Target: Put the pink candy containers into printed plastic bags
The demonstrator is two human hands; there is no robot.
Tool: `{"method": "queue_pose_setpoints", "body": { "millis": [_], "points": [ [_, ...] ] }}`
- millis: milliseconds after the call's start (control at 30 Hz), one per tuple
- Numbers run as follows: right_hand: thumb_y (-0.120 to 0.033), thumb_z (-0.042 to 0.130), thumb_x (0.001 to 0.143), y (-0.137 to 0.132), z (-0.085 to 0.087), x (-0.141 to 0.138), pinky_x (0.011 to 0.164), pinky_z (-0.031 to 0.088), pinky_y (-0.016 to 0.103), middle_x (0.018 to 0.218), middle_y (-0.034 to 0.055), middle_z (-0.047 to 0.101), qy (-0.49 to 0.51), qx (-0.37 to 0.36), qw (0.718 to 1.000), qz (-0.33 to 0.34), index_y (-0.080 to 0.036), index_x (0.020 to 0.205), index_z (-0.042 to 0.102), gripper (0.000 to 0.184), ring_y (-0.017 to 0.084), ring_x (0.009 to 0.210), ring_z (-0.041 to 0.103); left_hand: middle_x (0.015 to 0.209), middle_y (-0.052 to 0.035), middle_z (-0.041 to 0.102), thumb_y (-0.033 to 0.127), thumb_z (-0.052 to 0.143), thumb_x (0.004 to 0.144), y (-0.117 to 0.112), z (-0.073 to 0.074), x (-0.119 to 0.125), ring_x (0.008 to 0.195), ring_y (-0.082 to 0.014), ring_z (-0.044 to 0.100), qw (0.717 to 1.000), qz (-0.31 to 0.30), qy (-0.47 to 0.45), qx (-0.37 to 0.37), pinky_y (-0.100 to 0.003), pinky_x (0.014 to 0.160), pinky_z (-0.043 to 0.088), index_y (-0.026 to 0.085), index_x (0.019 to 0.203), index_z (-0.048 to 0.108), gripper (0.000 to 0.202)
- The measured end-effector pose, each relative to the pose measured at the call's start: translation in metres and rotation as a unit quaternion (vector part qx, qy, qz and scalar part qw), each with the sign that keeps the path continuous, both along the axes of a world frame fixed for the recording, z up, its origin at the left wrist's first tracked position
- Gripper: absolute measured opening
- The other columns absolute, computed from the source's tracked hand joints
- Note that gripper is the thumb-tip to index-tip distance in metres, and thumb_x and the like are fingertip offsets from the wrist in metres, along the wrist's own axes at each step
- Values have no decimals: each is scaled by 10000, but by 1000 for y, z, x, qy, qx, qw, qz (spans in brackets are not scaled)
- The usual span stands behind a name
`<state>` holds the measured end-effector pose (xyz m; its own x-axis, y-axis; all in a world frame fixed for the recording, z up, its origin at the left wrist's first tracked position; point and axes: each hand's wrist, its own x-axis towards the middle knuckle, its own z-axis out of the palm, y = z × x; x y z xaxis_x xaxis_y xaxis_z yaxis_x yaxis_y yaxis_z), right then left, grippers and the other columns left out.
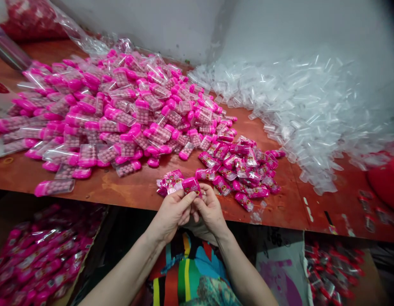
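Close to the table's front edge, my left hand (174, 210) and my right hand (209, 208) meet on one candy container with a printed pink sleeve (191, 186). Fingers and thumbs of both hands are closed around its near end; its far end shows between them. Just beyond my left hand lies a small stack of flat printed sleeves (171, 179). Several sleeved pink containers (238, 165) are heaped past my right hand. A large pile of clear containers with pink caps and small pink balls (120, 114) spreads over the left of the table.
A broad heap of clear plastic cases (299, 110) covers the right of the reddish table (276, 210). Below the edge stand a box of pink packages (43, 255) at left and a box of red-capped pieces (333, 272) at right. A cutter (330, 222) lies at front right.
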<state>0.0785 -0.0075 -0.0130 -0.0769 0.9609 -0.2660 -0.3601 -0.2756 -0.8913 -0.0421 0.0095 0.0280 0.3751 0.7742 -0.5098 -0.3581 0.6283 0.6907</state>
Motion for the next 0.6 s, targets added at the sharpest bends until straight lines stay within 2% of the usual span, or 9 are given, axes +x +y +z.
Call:
{"method": "queue_pose_setpoints", "body": {
  "millis": [100, 167, 267, 400, 500, 600],
  "points": [
    [-411, 665, 820, -1, -2, 4, 322, 307, 149, 550, -112, 521, -22, 0, 999, -23, -240, 1092, 484, 369, 50, 316, 404, 390, 63, 468, 451, 659, 800, 1, -1, 7, 290, -19, 252, 1000, -4, -18, -2, -166, 352, 173, 153, 774, 566, 313],
    [-429, 660, 826, -1, -4, 6, 317, 273, 147, 552, -115, 482, -21, -2, 998, -56, -247, 1093, 491, 365, 40, 315, 361, 365, 80, 433, 475, 651, 799, 2, 1, 13, 273, -20, 230, 999, -9, -30, -2, -170, 351, 167, 163, 765, 552, 329],
    [-450, 692, 794, 0, -3, 4, 320, 273, 154, 624, -91, 505, -18, -6, 995, -95, -251, 1047, 513, 369, 37, 342, 358, 326, 112, 359, 485, 637, 807, 4, 5, 19, 257, -21, 184, 998, -20, -52, 0, -172, 353, 166, 170, 799, 563, 324],
    [-462, 723, 754, 1, 1, -1, 358, 360, 171, 733, -51, 584, -26, -7, 992, -121, -245, 984, 540, 366, 53, 396, 434, 327, 113, 349, 465, 609, 837, 4, 5, 17, 262, -23, 167, 997, -31, -73, -10, -176, 358, 166, 182, 796, 559, 290],
    [-459, 755, 719, 0, 0, -2, 477, 470, 202, 790, -12, 640, -59, 9, 988, -143, -224, 954, 568, 381, 107, 555, 582, 323, 109, 341, 462, 593, 847, 2, 1, 15, 264, -33, 169, 996, -34, -83, -29, -186, 358, 174, 193, 738, 522, 299],
    [-438, 767, 713, -2, -4, 3, 553, 507, 234, 795, -3, 664, -84, 8, 986, -145, -217, 949, 588, 369, 130, 616, 616, 323, 99, 348, 462, 588, 847, 4, -1, 16, 275, -43, 193, 995, -47, -84, -41, -194, 368, 189, 198, 693, 496, 319]
  ]
}}
